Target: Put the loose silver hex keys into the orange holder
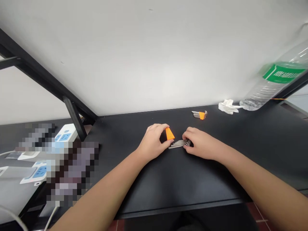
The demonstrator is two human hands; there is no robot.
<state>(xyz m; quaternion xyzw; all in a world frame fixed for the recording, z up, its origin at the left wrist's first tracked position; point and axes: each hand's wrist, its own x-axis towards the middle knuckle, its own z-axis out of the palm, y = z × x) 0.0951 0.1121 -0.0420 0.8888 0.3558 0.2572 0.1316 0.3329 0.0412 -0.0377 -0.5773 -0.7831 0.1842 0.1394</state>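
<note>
My left hand pinches an orange hex key holder between thumb and fingers, just above the black tabletop. Close by on the right, my right hand is closed around the bent ends of a bundle of metal hex keys. Their long straight ends fan out to the left, toward the holder, apart from it. Farther back lies a second hex key set, its keys seated in an orange holder.
A crumpled white tissue and a large clear bottle with a green label stand at the back right by the wall. Power strips and cables are at the left, beyond a black metal frame. The black table ends at the front.
</note>
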